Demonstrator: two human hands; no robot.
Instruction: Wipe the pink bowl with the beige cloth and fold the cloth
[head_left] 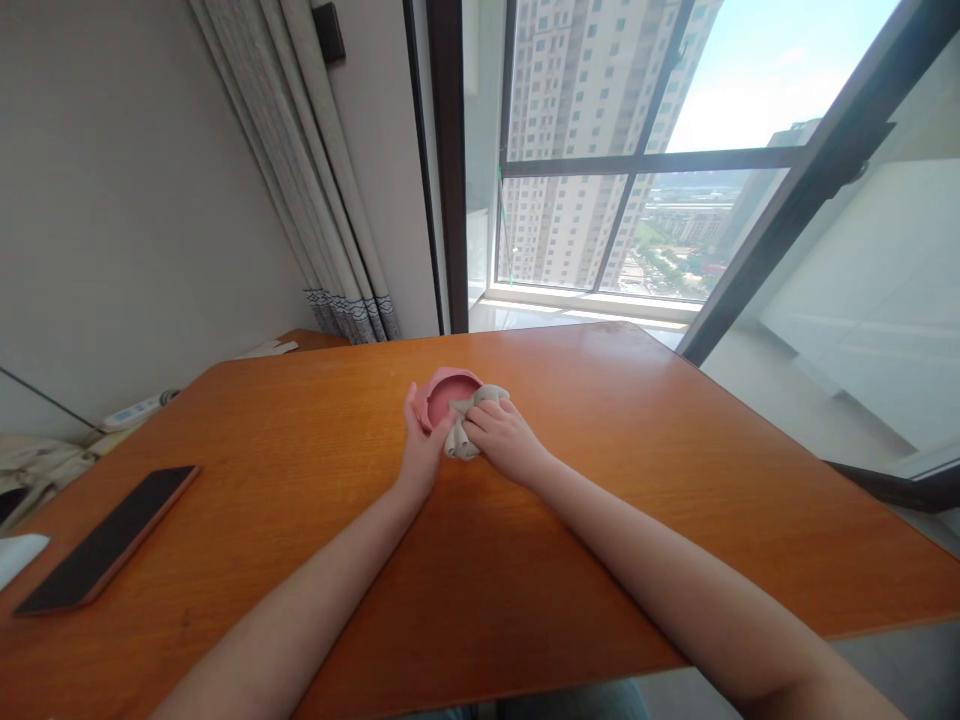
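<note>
Pink angular-rimmed bowl [448,390], gripped by the left hand [422,445], is partly hidden (lower right) by crumpled grey cloth [460,440] the right hand [511,440] clutches.

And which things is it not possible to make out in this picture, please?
Head view: near-right part of the pink dish, hidden by the grey cloth and right hand.
Head view: rest of the white item, cut off by the left edge.
Head view: power strip markings, too small.
</note>
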